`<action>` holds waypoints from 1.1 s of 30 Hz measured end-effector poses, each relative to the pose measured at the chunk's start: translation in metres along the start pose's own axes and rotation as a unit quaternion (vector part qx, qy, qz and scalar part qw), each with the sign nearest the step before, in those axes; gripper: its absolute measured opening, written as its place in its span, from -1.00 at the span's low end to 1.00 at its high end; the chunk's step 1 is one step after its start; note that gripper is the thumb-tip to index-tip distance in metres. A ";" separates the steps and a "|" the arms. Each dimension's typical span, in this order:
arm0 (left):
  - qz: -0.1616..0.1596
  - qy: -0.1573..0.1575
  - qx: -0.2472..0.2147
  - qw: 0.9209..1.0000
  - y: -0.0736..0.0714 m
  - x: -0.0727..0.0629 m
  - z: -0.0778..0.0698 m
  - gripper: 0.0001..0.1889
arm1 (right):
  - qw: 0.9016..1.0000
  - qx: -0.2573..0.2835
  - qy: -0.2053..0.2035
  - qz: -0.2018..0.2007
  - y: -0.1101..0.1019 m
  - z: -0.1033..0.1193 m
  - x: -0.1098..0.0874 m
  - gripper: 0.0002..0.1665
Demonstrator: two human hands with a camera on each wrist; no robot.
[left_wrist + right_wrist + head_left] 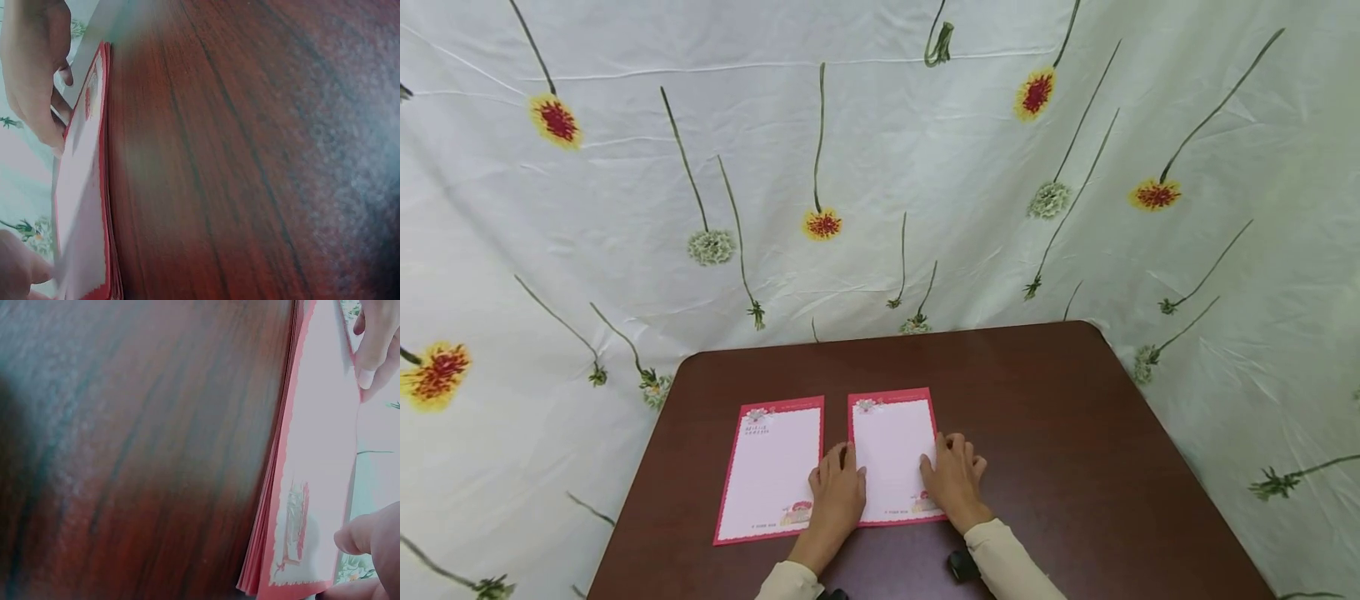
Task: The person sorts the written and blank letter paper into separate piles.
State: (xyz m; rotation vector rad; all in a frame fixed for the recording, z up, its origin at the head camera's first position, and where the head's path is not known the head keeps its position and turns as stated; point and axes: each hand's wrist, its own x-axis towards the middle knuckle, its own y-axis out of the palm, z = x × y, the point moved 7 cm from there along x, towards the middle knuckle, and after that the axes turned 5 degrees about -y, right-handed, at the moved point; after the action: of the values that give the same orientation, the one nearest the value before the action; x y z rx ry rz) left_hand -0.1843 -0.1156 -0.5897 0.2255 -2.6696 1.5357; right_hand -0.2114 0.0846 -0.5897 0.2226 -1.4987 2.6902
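Observation:
A stack of writing paper (891, 458) with a pink-red border lies on the table between my two hands. My left hand (838, 492) holds its left edge, thumb over the margin of the top sheet. At the right edge my right hand (955, 475) grips the stack, its thumb (353, 537) reaching over the page and its fingers bent along the side. Several sheet edges fan out slightly along the near side in the right wrist view. The top page has a flower print at its upper left and a small picture at its lower right, partly covered by the right hand.
Left of the stack lies a matching sheet (771, 475) with short handwritten lines near its top. Both rest on a dark brown table (1037, 400) with rounded far corners. Behind it hangs a white flower-print cloth (880, 167). A black object (961, 567) shows by the right sleeve.

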 end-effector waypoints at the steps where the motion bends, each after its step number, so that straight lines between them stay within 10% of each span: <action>1: -0.008 -0.001 -0.007 1.000 -0.001 0.001 0.001 -0.46 | 1.000 0.001 0.001 -0.001 0.000 0.000 0.000 -0.42; 13: -0.038 -0.012 -0.068 0.997 -0.010 0.010 0.002 -0.52 | 0.998 0.022 -0.021 -0.055 -0.004 0.001 0.004 -0.59; 33: 0.056 0.051 -0.189 0.979 0.008 0.019 -0.067 -0.39 | 0.993 0.058 0.044 -0.090 -0.071 -0.057 0.011 -0.58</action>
State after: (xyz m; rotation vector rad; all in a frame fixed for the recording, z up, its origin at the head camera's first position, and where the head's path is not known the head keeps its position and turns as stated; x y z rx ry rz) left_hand -0.2056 -0.0557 -0.5605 -0.0240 -2.8599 0.9974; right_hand -0.2194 0.1704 -0.5580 0.2299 -1.2356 2.6084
